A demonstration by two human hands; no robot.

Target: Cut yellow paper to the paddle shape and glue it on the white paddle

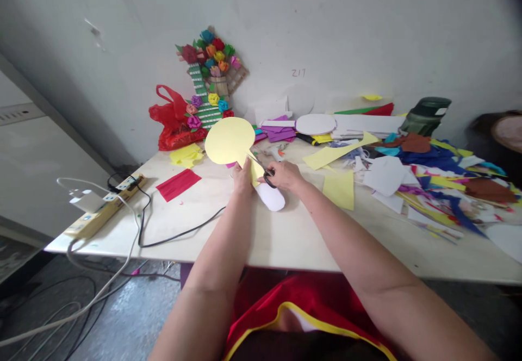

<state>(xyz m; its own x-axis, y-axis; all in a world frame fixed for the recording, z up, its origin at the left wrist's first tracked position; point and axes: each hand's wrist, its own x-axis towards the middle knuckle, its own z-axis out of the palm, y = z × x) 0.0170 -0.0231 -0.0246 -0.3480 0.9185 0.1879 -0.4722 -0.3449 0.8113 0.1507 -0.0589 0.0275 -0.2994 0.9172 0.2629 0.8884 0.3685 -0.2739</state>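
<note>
My left hand [243,176] grips a pale yellow paper cutout [229,140] by its narrow lower part, its big round end raised above the table. In my right hand [285,176] is a pair of scissors [268,175] with black handles, the blades lying against the narrow strip of yellow paper. Below the strip a white rounded paper end [271,198] sticks out; whether it is joined to the yellow paper cannot be made out. To the right of my right hand lies a square of yellow paper [339,189].
A power strip [104,209] with cables lies at the left, its black cord crossing the table. Behind stand a red plastic bag [173,119] and a paper-flower piece [210,83]. Coloured scraps [440,181] heap at the right, near a dark green bottle [426,116]. Red paper [178,185] lies left.
</note>
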